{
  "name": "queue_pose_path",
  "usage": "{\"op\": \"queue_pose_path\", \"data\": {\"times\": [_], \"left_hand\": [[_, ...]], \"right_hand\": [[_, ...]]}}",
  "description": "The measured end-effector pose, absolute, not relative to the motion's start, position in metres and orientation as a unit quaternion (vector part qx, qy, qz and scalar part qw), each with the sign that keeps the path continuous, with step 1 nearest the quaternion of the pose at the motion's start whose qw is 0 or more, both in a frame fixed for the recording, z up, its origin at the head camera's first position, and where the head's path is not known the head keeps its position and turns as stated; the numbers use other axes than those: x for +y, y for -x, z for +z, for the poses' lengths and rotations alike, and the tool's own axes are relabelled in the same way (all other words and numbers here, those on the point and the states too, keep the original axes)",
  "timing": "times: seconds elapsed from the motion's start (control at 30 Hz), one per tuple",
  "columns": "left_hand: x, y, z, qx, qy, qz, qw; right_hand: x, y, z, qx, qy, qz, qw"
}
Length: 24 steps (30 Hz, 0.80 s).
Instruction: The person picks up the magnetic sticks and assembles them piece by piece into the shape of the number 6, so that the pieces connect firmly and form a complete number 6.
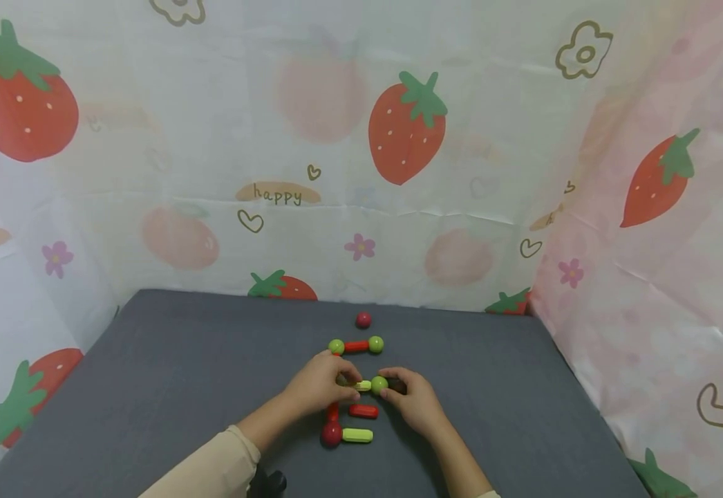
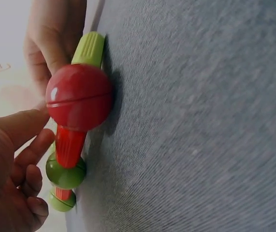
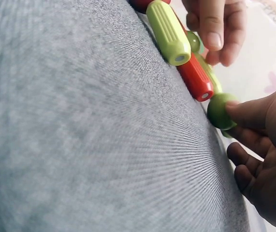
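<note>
My right hand [image 1: 420, 407] pinches a green ball [image 1: 379, 385] between thumb and fingers. The ball sits at the right end of a yellow-green rod [image 1: 363, 386]. Over that rod's left part is my left hand [image 1: 321, 382], thumb and fingertips parted and close to it, with the thumb above the rod in the right wrist view. At the rod's other end, another green ball [image 2: 66, 170] is mostly hidden by my left hand in the head view. A red rod [image 2: 70, 147] links this ball to a red ball [image 1: 332, 434] nearer me.
A yellow-green rod [image 1: 358, 436] extends from the near red ball. A separate red rod [image 1: 363, 411] lies between the two yellow-green ones. Farther back, a red rod [image 1: 356, 346] joins two green balls, and a loose red ball [image 1: 363, 319] lies beyond. A grey cloth [image 1: 492, 429] covers the table.
</note>
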<state>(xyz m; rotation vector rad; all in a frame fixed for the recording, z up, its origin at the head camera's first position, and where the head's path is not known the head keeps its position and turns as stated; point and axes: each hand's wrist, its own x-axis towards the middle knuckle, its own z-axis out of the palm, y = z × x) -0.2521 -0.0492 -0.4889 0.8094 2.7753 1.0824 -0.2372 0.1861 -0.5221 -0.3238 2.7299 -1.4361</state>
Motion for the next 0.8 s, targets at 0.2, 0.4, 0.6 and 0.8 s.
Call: {"op": "queue_pose_path", "data": {"times": [0.2, 0.4, 0.6, 0.8], "left_hand": [[-0.049, 0.259, -0.492, 0.916, -0.243, 0.319, 0.011], [-0.05, 0.264, -0.498, 0.92, -0.253, 0.299, 0.009], [-0.05, 0.266, -0.502, 0.921, -0.263, 0.287, 0.007], [-0.05, 0.266, -0.504, 0.923, -0.259, 0.284, -0.002]], "right_hand": [[0.186, 0.237, -0.523, 0.879, 0.104, -0.466, 0.023], [0.186, 0.238, -0.523, 0.88, 0.104, -0.463, 0.019], [0.186, 0.237, -0.522, 0.881, 0.1, -0.461, 0.023], [0.185, 0.237, -0.522, 0.884, 0.092, -0.457, 0.022]]}}
